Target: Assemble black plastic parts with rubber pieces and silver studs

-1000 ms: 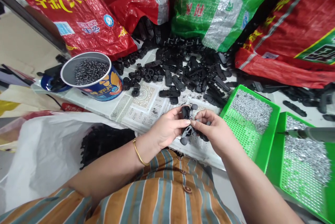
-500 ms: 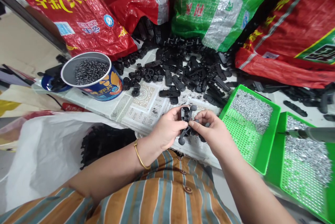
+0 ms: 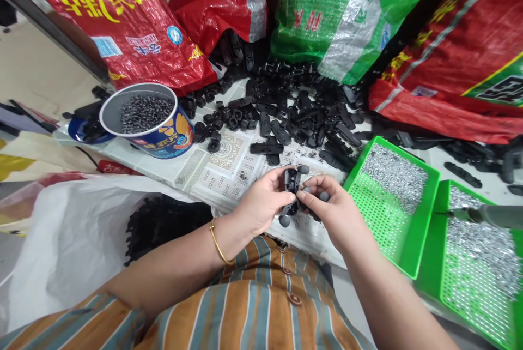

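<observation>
Close to the table's front edge, my left hand (image 3: pixel 265 200) is closed around a black plastic part (image 3: pixel 291 180) with rounded knobs at its ends. My right hand (image 3: pixel 327 200) meets it from the right, thumb and fingers pinched on a dark piece with round grey-black ends (image 3: pixel 323 196). Both pieces touch or nearly touch between my thumbs; the fingers hide how they join. Beyond my hands lies a heap of loose black plastic parts (image 3: pixel 281 104). A few flat ones (image 3: pixel 267 146) are crossed over each other just ahead of my left hand.
A blue tub (image 3: pixel 163 140) of small dark metal pieces stands at left. Two green perforated trays (image 3: pixel 378 219) with silvery pieces are at right, a grey cylindrical tool (image 3: pixel 498 216) over the farther one. Red and green sacks (image 3: pixel 310 23) line the back. A white sack (image 3: pixel 73 241) holds black parts.
Both hands stay in nearly the same place. The pieces between them have turned slightly, and the knob on the right piece shows more. The view has shifted a little.
</observation>
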Demonstrator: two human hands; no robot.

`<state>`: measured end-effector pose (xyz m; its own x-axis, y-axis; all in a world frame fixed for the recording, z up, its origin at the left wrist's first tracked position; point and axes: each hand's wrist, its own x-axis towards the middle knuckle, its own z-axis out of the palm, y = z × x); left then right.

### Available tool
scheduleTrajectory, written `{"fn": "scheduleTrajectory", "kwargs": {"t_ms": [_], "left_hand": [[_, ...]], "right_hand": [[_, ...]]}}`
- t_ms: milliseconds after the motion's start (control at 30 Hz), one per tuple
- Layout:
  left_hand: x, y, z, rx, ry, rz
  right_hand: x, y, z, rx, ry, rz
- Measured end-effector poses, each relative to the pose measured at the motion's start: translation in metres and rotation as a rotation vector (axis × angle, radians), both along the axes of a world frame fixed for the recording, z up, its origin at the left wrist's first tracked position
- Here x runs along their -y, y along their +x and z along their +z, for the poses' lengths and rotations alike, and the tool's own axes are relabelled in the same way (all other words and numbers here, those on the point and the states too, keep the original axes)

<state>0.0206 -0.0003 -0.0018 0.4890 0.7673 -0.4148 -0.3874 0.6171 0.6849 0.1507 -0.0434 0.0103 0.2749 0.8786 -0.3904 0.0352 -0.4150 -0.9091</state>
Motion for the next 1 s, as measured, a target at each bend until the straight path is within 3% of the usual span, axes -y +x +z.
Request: {"fn": "scheduleTrajectory", "kwargs": {"t_ms": [333, 600, 1000], "left_hand": [[-0.001, 0.001, -0.001, -0.048, 0.159, 0.132], [0.004, 0.002, -0.001, -0.13, 0.262, 0.176], [0.009, 0.002, -0.001, -0.047, 0.233, 0.186]], "right_hand": [[0.018, -0.008, 0.001, -0.294, -0.099, -0.061], [0.012, -0.021, -0.006, -0.46, -0.217, -0.137], [0.011, -0.023, -0.008, -0.57, -0.172, -0.178]]}}
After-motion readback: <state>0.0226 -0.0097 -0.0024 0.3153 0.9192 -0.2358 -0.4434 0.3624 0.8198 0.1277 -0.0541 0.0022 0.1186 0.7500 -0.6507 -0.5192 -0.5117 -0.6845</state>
